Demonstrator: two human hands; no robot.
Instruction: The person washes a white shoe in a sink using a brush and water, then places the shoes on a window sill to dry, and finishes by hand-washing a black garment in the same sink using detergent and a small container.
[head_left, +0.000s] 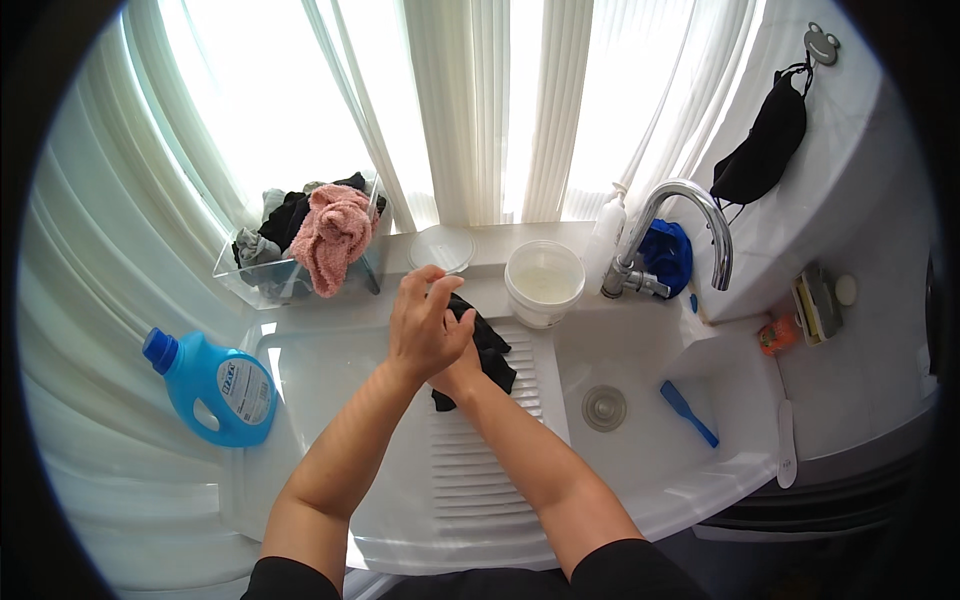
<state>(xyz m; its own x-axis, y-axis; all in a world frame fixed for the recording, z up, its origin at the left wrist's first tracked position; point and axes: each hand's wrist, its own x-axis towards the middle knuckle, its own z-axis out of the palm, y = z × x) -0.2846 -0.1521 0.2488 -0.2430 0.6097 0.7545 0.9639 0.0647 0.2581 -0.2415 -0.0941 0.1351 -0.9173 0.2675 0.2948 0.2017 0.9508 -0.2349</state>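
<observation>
A small black cloth garment [492, 362] lies bunched on the ribbed washboard [480, 470] of a white laundry sink. My right hand [460, 376] rests on the garment. Its fingers are hidden behind my left hand, so their grip does not show. Crossing in front of the right wrist, my left hand [420, 328] is raised with its fingers loosely bent and apart. I see nothing held in it. The garment's exact kind cannot be made out.
A white tub [545, 285] with pale liquid stands behind the washboard, near the chrome tap [640, 270]. A blue brush [690, 413] lies in the basin [640, 450]. On the left are a blue detergent bottle [222, 390] and a clear bin [285, 287] of clothes.
</observation>
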